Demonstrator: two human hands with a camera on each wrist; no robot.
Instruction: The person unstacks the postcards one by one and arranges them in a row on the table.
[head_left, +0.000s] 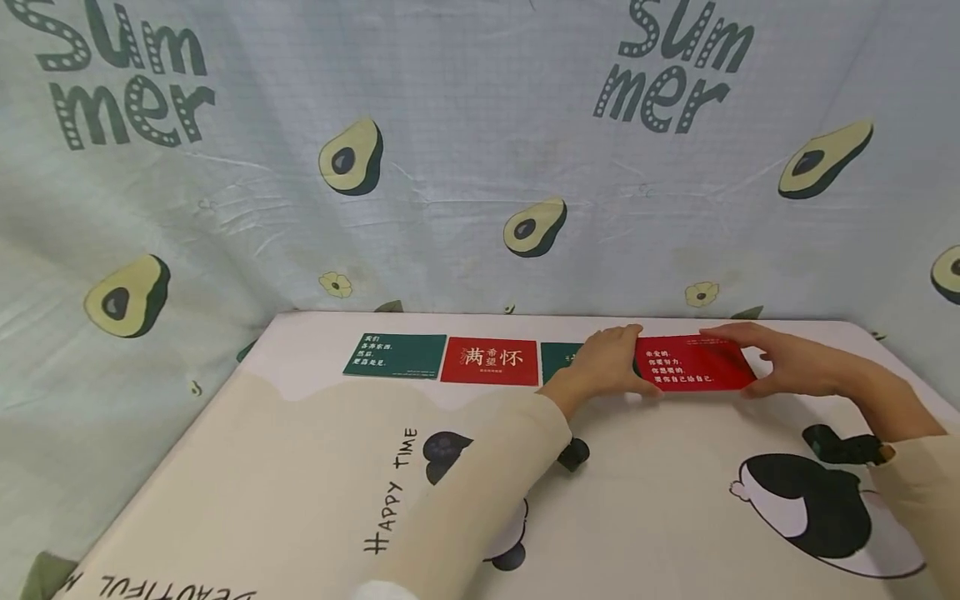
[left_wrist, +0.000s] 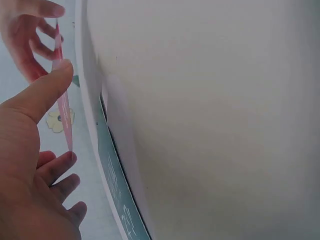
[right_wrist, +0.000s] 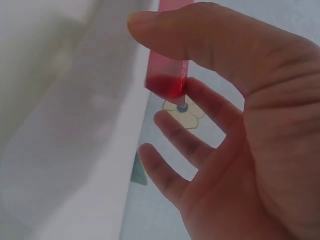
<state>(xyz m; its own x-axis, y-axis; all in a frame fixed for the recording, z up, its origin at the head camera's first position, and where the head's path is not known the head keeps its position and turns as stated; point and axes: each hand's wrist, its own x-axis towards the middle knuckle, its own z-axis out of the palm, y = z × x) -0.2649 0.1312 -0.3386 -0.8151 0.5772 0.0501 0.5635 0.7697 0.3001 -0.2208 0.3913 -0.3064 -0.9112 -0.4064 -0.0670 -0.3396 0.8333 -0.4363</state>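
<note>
A red card [head_left: 693, 364] with white lettering is held up by both hands, one at each end. My left hand [head_left: 603, 362] pinches its left end between thumb and fingers. At the other end, my right hand [head_left: 798, 362] grips the card by its corners. Seen nearly edge-on in the left wrist view, the same card [left_wrist: 65, 117] shows as a thin strip over the table's edge. To the left lie a green card [head_left: 397, 355], another red card [head_left: 490, 361] and a second green card [head_left: 557, 357], in a row. The left hand covers part of that second green card.
The cards lie along the far edge of a table with a pale printed cloth [head_left: 300, 467]. A hanging cloth [head_left: 435, 233] with avocado prints rises directly behind it. Dark gear [head_left: 843, 446] is worn at the right wrist.
</note>
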